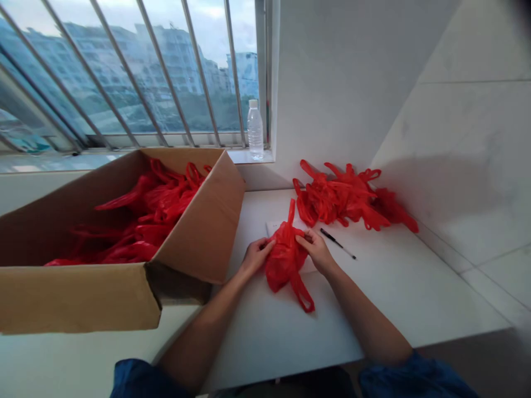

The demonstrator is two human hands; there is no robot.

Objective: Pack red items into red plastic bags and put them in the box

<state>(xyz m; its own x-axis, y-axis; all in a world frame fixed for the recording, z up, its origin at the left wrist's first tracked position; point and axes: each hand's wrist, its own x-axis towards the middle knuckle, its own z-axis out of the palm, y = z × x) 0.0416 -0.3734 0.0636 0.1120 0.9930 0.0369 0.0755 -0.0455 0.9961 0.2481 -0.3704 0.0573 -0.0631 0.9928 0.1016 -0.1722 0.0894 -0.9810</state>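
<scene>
A red plastic bag (pixel 285 262) is stretched between my two hands above the white table, one handle pointing up and another hanging toward me. My left hand (pixel 258 255) pinches its left side. On the opposite side, my right hand (pixel 316 247) grips the bag's edge between thumb and fingers. Partly covered by the bag lies a white sheet of paper (pixel 307 266). Just right of my right hand is a black pen (pixel 338 244), flat on the table.
To the left stands an open cardboard box (pixel 199 232) with many red bags (pixel 166 204) inside. A heap of red bags (pixel 344 193) lies against the wall at back right. On the windowsill stands a clear plastic bottle (pixel 255 130), before a barred window.
</scene>
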